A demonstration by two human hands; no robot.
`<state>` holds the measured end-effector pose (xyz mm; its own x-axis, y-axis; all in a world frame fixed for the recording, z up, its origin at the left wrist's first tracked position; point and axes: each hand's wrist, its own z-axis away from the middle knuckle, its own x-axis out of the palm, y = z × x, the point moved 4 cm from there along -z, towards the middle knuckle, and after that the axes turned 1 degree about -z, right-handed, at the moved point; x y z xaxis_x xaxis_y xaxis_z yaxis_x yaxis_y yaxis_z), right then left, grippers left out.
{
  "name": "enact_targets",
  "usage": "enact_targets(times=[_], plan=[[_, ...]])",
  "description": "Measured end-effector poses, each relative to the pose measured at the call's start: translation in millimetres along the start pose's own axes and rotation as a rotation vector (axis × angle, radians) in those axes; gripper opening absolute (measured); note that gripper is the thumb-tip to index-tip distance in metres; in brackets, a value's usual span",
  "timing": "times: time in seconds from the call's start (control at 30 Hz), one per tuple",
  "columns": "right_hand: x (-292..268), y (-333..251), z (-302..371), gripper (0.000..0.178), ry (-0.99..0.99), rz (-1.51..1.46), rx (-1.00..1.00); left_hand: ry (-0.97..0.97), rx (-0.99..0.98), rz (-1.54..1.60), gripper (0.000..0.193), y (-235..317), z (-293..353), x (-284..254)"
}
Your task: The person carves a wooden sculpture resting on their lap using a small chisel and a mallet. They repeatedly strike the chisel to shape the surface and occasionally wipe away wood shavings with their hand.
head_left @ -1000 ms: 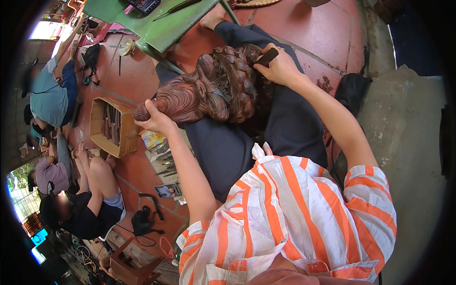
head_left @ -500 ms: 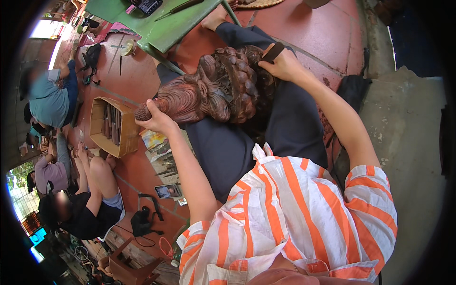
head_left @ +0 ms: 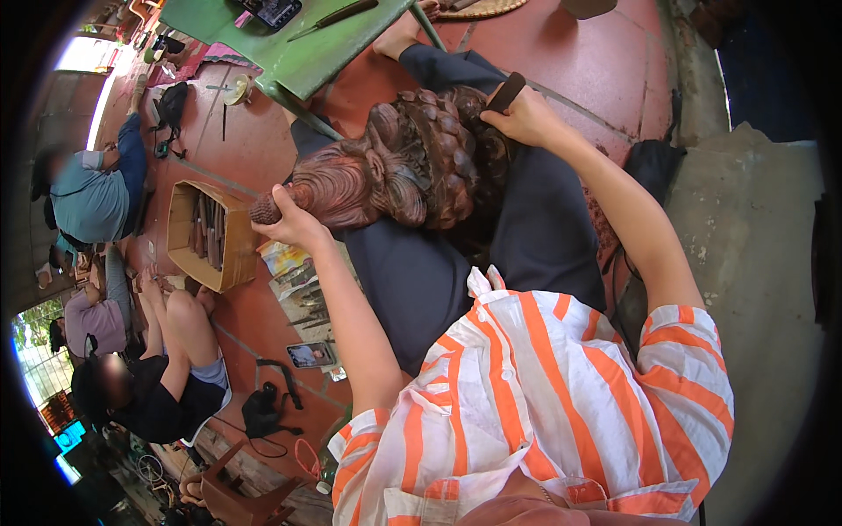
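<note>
A dark reddish-brown carved wooden statue point(head_left: 386, 175) of a seated figure lies sideways across my lap. Its head points left and its petalled base lies to the right. My left hand point(head_left: 294, 219) is wrapped round the statue's knobbed head. At the base, my right hand point(head_left: 522, 117) grips a dark block-shaped piece point(head_left: 506, 93), perhaps a tool handle. One end of that piece stands up out of the fist; whatever lies below the fist is hidden from view.
A green table point(head_left: 303, 53) stands ahead with a phone and a pointed tool on it. To the left, a cardboard box point(head_left: 230, 254) holds several long-handled tools. More tools and a phone point(head_left: 310, 354) lie on paper by my left forearm. Several people sit further left.
The dark piece in my right hand has tilted slightly more upright, and the hand has shifted a little. My left hand and the statue stay almost where they were.
</note>
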<state>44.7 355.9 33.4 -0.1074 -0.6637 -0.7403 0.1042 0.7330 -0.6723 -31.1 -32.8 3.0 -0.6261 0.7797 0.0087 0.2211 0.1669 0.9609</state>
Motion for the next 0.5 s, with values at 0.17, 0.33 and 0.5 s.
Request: enact_targets(times=[0.17, 0.33, 0.5], plan=[[10.1, 4.6, -0.3, 0.038, 0.030, -0.017, -0.031, 0.022, -0.003, 0.006, 0.082, -4.3, -0.2, 0.9], [20.7, 15.1, 8.6, 0.033, 0.240, 0.160, -0.076, -0.031, -0.029, 0.083, 0.083, 1.6, 5.9, 10.6], [7.9, 12.0, 0.3, 0.028, 0.035, -0.059, 0.011, 0.051, 0.067, 0.088, 0.067, -15.5, -7.5, -0.8]])
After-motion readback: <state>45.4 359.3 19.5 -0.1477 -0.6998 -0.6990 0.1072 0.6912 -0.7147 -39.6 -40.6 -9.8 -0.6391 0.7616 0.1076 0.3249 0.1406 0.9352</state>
